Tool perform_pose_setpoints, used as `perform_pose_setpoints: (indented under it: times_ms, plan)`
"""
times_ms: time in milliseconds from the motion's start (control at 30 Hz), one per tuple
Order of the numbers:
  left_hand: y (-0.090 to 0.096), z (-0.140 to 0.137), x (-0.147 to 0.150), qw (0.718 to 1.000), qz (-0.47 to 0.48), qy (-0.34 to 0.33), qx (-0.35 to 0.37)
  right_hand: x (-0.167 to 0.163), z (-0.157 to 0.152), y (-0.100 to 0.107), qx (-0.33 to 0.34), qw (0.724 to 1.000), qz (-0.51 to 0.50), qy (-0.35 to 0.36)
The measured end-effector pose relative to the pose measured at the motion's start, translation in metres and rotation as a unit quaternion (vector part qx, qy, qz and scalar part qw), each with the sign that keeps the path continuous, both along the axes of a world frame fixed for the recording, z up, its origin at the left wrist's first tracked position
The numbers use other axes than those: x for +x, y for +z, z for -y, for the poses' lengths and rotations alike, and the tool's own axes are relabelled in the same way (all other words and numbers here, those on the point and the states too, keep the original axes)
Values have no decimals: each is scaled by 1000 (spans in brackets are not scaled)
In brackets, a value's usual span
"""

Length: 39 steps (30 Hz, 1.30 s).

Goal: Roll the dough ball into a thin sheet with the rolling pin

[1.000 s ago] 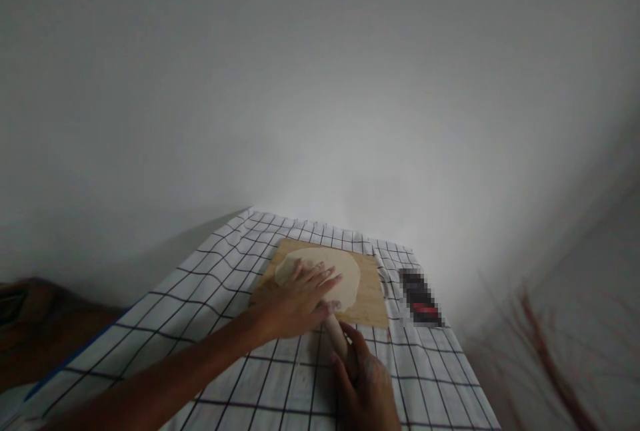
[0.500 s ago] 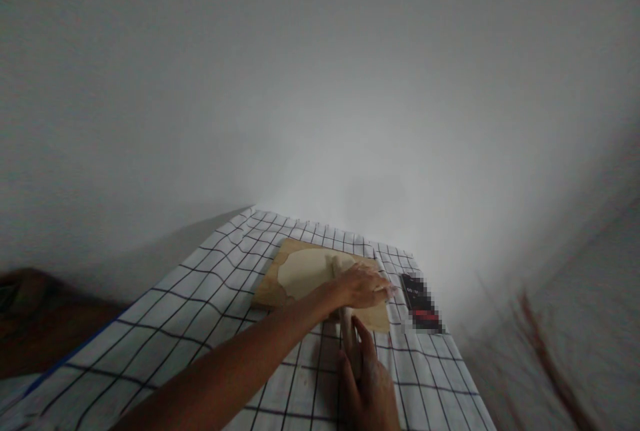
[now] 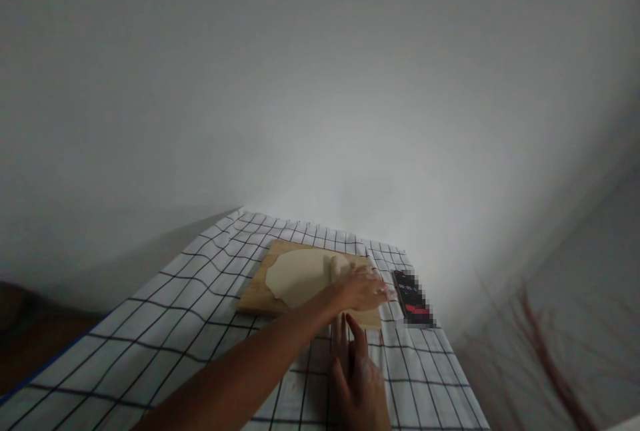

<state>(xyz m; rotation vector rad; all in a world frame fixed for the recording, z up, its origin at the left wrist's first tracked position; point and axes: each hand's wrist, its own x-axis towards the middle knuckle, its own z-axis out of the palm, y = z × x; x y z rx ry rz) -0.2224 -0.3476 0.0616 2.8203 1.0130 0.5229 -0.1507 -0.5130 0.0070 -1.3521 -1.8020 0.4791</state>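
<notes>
A flat sheet of pale dough is spread on a wooden board. Across its right part lies a wooden rolling pin, pointing from me toward the wall. My left hand reaches over from the left and is closed over the pin's middle, its fingers toward the right; the pin's far end shows beyond it. Nearer to me, my right hand grips the pin's near end, with thumb and forefinger along its sides. My left hand hides part of the dough's right side.
A white cloth with dark checks covers the table. To the board's right lies a dark phone, partly pixelated. A pale wall rises behind the table. Brown bare twigs stand at the right, beyond the table's edge.
The rolling pin and both hands have shifted right relative to the board. The camera view has turned slightly, so the board and phone sit further left in the picture.
</notes>
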Motion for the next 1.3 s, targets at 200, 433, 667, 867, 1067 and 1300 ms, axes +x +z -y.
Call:
perform_pose_setpoints:
  times_ms: [200, 433, 667, 867, 1067, 1300]
  plan:
    - [-4, 14, -43, 993, -16, 113, -11, 2, 3, -1, 35, 996, 65, 42]
    - [-4, 63, -100, 985, -6, 146, 94, -2, 2, -6, 14, 994, 104, 37]
    - [-13, 143, -146, 960, 15, 233, 153, 1, 1, -6, 2, 991, 122, 61]
    - [-26, 188, -158, 955, -19, 262, 141, 1, 7, 15, -49, 988, 108, 101]
    - [-10, 156, -150, 971, -14, 212, 114, 1, 7, 11, -64, 994, 65, 67]
    - [-5, 83, -106, 986, -1, 133, 99, -1, 3, -8, 0, 1000, 26, 13]
